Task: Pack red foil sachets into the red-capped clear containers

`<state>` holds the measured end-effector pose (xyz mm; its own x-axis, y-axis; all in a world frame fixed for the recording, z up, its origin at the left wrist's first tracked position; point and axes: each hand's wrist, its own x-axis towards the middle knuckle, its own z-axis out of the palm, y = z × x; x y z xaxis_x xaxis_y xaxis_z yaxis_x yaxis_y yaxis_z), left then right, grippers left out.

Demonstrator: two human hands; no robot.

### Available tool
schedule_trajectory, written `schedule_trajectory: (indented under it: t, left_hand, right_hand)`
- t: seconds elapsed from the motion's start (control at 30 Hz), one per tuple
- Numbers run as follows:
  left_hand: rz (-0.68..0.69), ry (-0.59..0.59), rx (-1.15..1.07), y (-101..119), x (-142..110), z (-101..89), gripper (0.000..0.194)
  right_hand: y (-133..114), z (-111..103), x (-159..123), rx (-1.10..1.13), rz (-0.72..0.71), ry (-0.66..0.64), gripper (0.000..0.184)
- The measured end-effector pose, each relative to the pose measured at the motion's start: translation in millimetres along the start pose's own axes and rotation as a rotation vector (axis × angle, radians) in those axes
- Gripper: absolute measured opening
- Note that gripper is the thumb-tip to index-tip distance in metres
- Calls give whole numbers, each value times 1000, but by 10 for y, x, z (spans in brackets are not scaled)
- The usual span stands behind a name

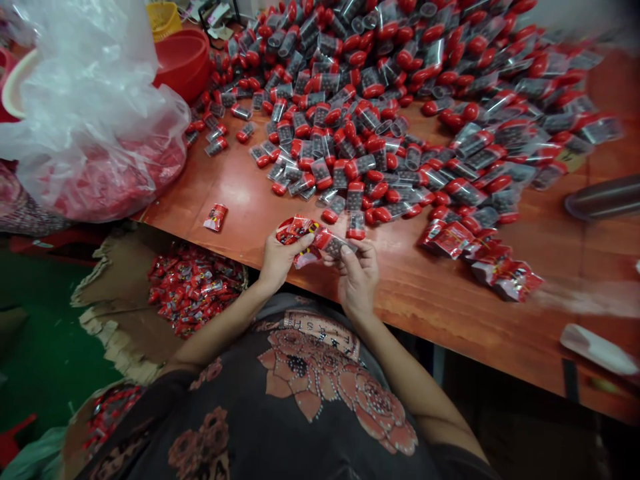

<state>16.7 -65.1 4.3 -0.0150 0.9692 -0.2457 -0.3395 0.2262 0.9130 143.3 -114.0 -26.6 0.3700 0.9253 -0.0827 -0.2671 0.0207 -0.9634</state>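
Note:
My left hand (pixel 281 259) is closed on several red printed wrappers (pixel 299 230), the thumb pressed on top of them. In my right hand (pixel 359 270) is a clear tube with dark contents and a red cap (pixel 336 244), pinched between thumb and fingers. The capped end of the tube meets the wrappers, and I cannot tell how far it sits inside one. Just beyond my fingers a similar red-capped tube (pixel 356 224) lies on the table. A single red packet (pixel 215 218) rests on the tabletop to the left of my hands.
A large heap of red-capped tubes (pixel 345 143) covers the back of the table (pixel 220 180). Red packets (pixel 453 240) lie in a row at right, near a white scoop-like object (pixel 597 348). Below the left edge, a carton (pixel 120 293) holds many packets. A plastic bag (pixel 100 133) bulges at left.

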Motion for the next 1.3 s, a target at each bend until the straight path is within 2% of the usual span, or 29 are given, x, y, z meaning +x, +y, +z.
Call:
schedule_trajectory:
  t: [0.17,0.43,0.57,0.73,0.8,0.97,1.13,1.3]
  left_hand:
    - [-17,-9,38,35,-21,-3,22]
    - [12,-25,113,-7,-47,-19,18]
    - [8,-2,128,-23,-38,-45,20]
    - [1,-5,119,-1,26,-90,25]
    - [-17,-14,106,9,43,-104,26]
    - [-31,2,82,50,41,-123,25]
    - [27,47,110,94,30,-118,23]
    - [10,25,94,77,24,-97,23]
  right_hand:
    - [47,-20,-16,-26,-122,81,17]
    - [61,40,-8,27,-175,177,20]
    - [60,74,14,91,-125,130,24]
    - [40,84,41,230,108,42,25]
    - [23,83,40,269,149,10,25]
    - [4,56,14,213,63,-6,25]
    - [15,39,-5,158,71,-34,24]
    - [0,61,-17,222,53,-8,24]
